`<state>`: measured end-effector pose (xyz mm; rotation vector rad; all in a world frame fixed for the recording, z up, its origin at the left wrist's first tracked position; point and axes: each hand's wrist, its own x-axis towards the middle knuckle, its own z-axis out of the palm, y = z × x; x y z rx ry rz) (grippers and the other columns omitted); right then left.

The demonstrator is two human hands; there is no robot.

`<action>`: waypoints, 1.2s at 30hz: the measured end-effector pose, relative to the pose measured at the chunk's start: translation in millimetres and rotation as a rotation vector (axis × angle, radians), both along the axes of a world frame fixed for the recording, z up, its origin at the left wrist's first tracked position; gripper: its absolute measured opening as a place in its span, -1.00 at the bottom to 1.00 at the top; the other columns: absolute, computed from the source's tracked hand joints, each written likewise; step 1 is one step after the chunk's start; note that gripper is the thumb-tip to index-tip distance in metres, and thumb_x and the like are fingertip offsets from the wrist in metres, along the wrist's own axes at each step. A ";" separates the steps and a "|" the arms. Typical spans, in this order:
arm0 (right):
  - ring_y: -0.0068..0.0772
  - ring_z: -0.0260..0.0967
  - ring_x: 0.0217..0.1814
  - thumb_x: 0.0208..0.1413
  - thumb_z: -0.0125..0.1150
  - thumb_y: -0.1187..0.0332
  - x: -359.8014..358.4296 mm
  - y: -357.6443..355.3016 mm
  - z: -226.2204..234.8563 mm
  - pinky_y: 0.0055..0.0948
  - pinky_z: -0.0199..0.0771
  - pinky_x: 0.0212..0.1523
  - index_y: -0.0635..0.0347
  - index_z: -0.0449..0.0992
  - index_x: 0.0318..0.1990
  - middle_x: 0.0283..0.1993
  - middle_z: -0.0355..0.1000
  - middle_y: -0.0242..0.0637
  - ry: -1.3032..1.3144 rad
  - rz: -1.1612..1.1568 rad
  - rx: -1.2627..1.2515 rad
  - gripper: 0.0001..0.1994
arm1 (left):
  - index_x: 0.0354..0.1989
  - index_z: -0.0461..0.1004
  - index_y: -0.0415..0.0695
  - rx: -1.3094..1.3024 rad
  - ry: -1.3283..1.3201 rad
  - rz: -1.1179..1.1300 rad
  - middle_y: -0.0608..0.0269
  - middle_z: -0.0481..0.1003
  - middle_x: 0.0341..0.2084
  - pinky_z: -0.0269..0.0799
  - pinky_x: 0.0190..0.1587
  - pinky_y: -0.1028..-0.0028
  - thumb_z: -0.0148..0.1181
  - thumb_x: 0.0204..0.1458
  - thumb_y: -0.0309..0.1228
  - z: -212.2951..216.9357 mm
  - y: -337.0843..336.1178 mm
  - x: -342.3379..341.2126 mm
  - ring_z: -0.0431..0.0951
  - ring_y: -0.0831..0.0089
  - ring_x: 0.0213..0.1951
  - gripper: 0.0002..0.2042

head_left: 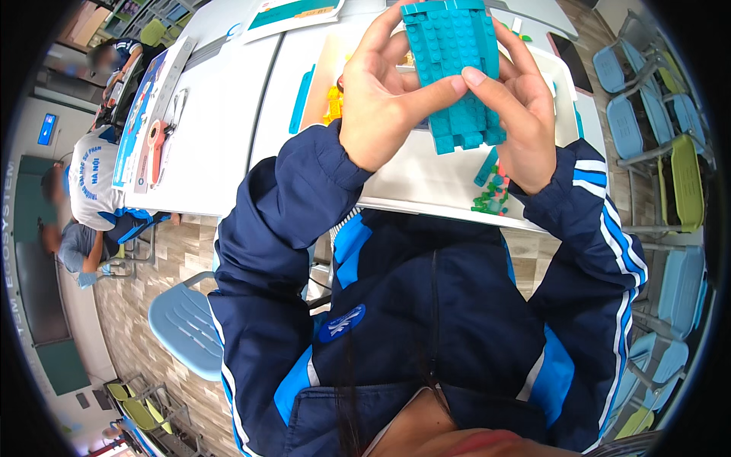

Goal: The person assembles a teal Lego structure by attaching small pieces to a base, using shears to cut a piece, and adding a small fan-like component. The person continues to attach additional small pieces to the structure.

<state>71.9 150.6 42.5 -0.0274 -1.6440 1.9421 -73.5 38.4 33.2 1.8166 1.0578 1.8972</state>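
Note:
A teal model built of toy bricks (455, 57) is held up over the table between my two hands. My left hand (388, 99) wraps its left side, the thumb lying across the studded face. On the right side my right hand (525, 107) grips it, with the thumb pressed on the same face close to the other thumb. Fingers behind the model are partly hidden. Below it, a white tray (396, 192) holds small green and red pieces (493, 199) and a loose teal strip (486, 167). Yellow bricks (333, 104) lie beside my left wrist.
A long teal piece (302, 99) lies on the white table (213, 122). Farther left are an orange-handled tool (157, 141) and a flat box (164, 99). A booklet (289, 17) lies at the back, a dark flat object (569, 61) at right. Chairs and other people surround the table.

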 end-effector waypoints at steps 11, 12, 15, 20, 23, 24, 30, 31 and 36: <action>-0.36 0.42 0.13 0.19 0.24 0.47 3.3 3.8 0.3 -0.41 0.38 0.15 0.21 0.10 0.38 0.13 0.44 -0.13 0.035 -0.061 0.041 -0.36 | 0.47 -0.19 -0.25 -0.111 -0.286 0.299 -0.10 0.28 0.24 0.53 0.06 0.41 0.25 0.04 -0.74 6.1 -2.7 59.5 0.48 0.22 0.14 -0.12; -0.36 0.42 0.13 0.18 0.25 0.49 3.6 4.8 -2.4 -0.40 0.38 0.15 0.20 0.10 0.39 0.13 0.44 -0.13 0.048 -0.060 0.016 -0.35 | 0.47 -0.19 -0.25 -0.123 -0.229 0.348 -0.10 0.28 0.24 0.54 0.05 0.43 0.26 0.04 -0.73 5.0 -2.8 61.0 0.48 0.22 0.14 -0.12; -0.36 0.43 0.10 0.17 0.24 0.52 0.1 15.8 -12.7 -0.41 0.39 0.14 0.17 0.11 0.39 0.10 0.44 -0.15 -0.053 -0.072 -0.053 -0.35 | 0.42 -0.06 -0.30 -0.146 -0.325 0.368 -0.10 0.34 0.18 0.57 -0.01 0.43 0.24 0.05 -0.71 10.0 3.2 68.4 0.52 0.23 0.09 -0.22; -0.39 0.44 0.03 0.16 0.24 0.55 -5.9 24.6 -25.3 -0.41 0.42 0.07 0.12 0.12 0.39 0.05 0.45 -0.19 -0.160 -0.068 -0.131 -0.35 | 0.46 -0.13 -0.23 -0.115 -0.156 0.402 -0.10 0.36 0.13 0.65 -0.10 0.38 0.18 -0.01 -0.71 -19.6 9.1 50.4 0.62 0.20 -0.03 -0.16; -0.39 0.45 0.01 0.16 0.24 0.54 -5.3 16.2 -17.6 -0.42 0.42 0.07 0.13 0.14 0.38 0.04 0.46 -0.20 -0.196 -0.048 -0.116 -0.36 | 0.45 -0.12 -0.24 -0.174 -0.149 0.433 -0.08 0.37 0.13 0.64 -0.08 0.39 0.21 -0.01 -0.72 -24.7 5.2 51.8 0.59 0.24 0.02 -0.16; -0.40 0.45 0.00 0.16 0.24 0.54 -5.3 13.0 -15.1 -0.43 0.42 0.07 0.14 0.15 0.37 0.04 0.46 -0.20 -0.207 -0.046 -0.101 -0.37 | 0.44 -0.10 -0.24 -0.178 -0.204 0.406 -0.05 0.35 0.15 0.62 -0.03 0.38 0.25 0.00 -0.70 -25.5 4.9 51.5 0.55 0.24 0.06 -0.16; -0.47 0.52 -0.13 0.15 0.29 0.43 -17.4 22.9 -22.3 -0.44 0.57 -0.13 0.23 0.29 0.25 -0.09 0.52 -0.18 -0.340 0.000 -0.286 -0.49 | 0.35 0.02 -0.28 -0.396 -0.532 0.238 0.00 0.45 0.06 0.61 -0.04 0.37 0.39 -0.02 -0.59 -23.9 3.9 31.5 0.54 0.29 0.06 -0.21; -0.47 0.52 -0.12 0.16 0.29 0.41 -18.6 24.2 -24.8 -0.44 0.58 -0.14 0.23 0.29 0.25 -0.09 0.52 -0.19 -0.359 0.008 -0.284 -0.49 | 0.33 0.04 -0.27 -0.475 -0.573 0.225 0.01 0.46 0.05 0.61 -0.04 0.36 0.41 -0.03 -0.54 -21.0 1.0 28.9 0.54 0.29 0.06 -0.22; -0.47 0.55 -0.12 0.16 0.31 0.37 -19.7 21.6 -29.1 -0.48 0.60 -0.17 0.25 0.28 0.26 -0.05 0.51 -0.18 -0.450 0.017 -0.250 -0.46 | 0.19 0.22 -0.29 -0.678 -0.697 0.240 0.06 0.52 -0.06 0.64 -0.19 0.35 0.41 0.03 -0.17 -14.8 4.0 18.5 0.64 0.33 -0.13 -0.32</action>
